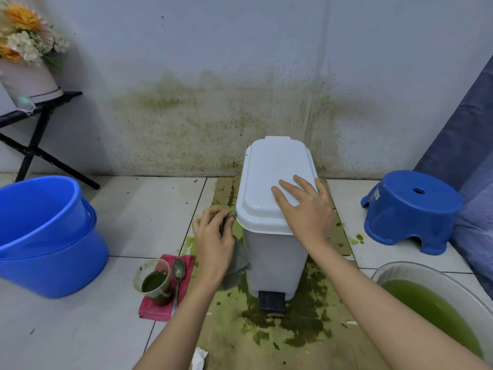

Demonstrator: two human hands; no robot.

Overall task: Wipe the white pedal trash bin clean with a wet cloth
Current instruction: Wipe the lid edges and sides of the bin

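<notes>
The white pedal trash bin (274,252) stands upright on stained cardboard, lid closed, with its black pedal (272,301) facing me. My right hand (304,209) lies flat on the front right of the lid, fingers spread. My left hand (213,241) presses a grey wet cloth (238,263) against the bin's left side, just below the lid rim. The cloth hangs down under my palm.
Two stacked blue buckets (45,236) stand at left. A cup of green liquid (154,283) and a spoon (178,273) rest on a pink cloth (152,309). A blue stool (410,209) sits at right, a basin of green water (437,305) at lower right. Green stains cover the cardboard (306,329) and wall.
</notes>
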